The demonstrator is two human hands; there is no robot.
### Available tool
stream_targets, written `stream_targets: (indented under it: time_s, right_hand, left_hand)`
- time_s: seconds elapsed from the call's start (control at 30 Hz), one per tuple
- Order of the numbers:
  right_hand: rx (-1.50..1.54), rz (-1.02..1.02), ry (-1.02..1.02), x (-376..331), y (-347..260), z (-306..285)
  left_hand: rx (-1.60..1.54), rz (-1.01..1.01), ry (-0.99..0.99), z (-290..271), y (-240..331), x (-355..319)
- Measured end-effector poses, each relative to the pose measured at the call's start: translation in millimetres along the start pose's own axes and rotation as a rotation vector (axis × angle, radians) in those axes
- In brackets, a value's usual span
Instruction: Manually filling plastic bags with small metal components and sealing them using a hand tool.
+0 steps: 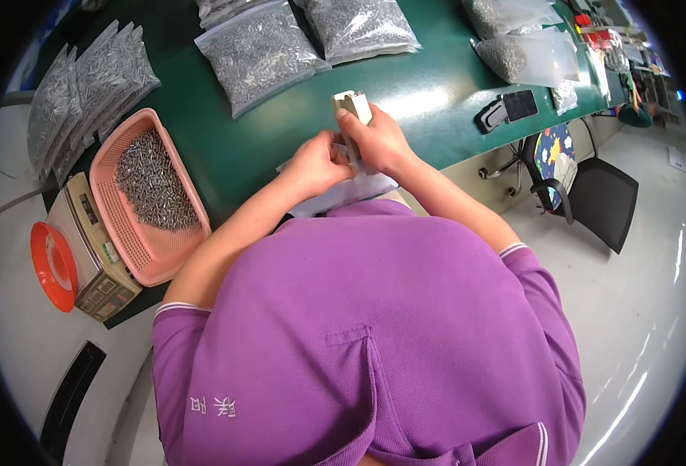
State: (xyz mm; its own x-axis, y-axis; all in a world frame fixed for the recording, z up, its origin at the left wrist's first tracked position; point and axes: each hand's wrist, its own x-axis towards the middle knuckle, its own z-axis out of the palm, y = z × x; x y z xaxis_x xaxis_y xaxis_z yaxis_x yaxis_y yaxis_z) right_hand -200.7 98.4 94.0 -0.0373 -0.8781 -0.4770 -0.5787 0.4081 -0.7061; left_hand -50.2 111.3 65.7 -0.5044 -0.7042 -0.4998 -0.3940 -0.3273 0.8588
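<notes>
The cream handheld tool [361, 109] stands at 12 o'clock, beyond the wearer's chest, with the right hand [382, 141] wrapped around it. The left hand [317, 165] curls its fingers above the translucent bag [335, 200]; whether they pinch film cannot be told. The tool is probably light and rigid; grasp it around the body. The bag film is likely soft, slippery and prone to creasing; hold it by a flattened edge, at 9 o'clock.
</notes>
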Motion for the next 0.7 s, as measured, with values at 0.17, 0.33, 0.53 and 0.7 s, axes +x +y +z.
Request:
stream_targets:
  time_s: [0.17,0.33,0.53,0.7]
  right_hand:
    - [0.154,0.014,0.03,2.8,5.9,6.5]
    - [0.211,0.009,0.075,2.0,6.6,6.1]
    - [0.119,-0.006,0.015,-18.4,-19.5,18.9]
    - [0.049,0.002,-0.011,-23.9,-30.9,32.9]
  left_hand:
    - [0.013,0.041,0.049,-7.1,-5.1,-16.5]
    - [0.189,-0.017,0.154,-21.3,-5.6,-57.8]
    - [0.087,-0.04,0.204,-14.2,-15.4,-56.1]
    - [0.081,0.013,0.299,-11.5,-16.9,-58.5]
